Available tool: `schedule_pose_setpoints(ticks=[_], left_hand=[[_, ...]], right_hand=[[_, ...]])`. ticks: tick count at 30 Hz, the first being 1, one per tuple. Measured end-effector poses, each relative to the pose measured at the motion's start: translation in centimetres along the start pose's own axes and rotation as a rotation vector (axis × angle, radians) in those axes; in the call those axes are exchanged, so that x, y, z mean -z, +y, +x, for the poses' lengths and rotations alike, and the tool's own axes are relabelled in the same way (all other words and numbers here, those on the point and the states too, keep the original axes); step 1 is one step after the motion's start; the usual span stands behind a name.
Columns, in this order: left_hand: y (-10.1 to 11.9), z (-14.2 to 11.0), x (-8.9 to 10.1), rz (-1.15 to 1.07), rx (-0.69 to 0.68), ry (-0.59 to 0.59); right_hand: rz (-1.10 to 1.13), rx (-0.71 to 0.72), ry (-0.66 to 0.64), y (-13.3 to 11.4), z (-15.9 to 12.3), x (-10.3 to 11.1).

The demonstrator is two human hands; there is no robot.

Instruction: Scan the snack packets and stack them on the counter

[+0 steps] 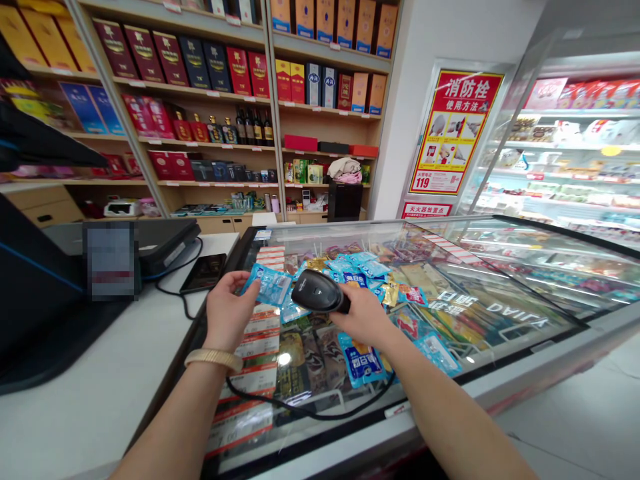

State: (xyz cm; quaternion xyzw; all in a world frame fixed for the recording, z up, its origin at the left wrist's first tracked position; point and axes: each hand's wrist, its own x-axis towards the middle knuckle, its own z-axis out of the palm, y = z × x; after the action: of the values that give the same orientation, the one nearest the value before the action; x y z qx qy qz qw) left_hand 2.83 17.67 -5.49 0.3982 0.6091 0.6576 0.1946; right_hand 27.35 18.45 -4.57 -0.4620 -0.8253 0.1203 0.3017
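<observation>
Two hands: one left hand (233, 303), one right hand (367, 315). One barcode scanner (315, 293), one blue packet (273, 287) held, one bracelet (214, 360), one black phone (204, 273), one blurred screen (110, 260). The loose packets (367, 265) overlap too much to count. Farther back, side by side, three maroon boxes (143, 53), two navy boxes (196, 61) and two red boxes (239, 70); below, four dark wine bottles (257, 130); right of these, three flat boxes (334, 147). One hydrant poster (455, 133).
</observation>
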Motion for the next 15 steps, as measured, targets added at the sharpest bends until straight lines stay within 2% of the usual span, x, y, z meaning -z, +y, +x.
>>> schedule_pose_setpoints(ticks=[15], left_hand=[[-0.47, 0.10, -0.16, -0.007, 0.007, -0.014]], right_hand=[[-0.001, -0.019, -0.035, 0.30, 0.20, -0.12]])
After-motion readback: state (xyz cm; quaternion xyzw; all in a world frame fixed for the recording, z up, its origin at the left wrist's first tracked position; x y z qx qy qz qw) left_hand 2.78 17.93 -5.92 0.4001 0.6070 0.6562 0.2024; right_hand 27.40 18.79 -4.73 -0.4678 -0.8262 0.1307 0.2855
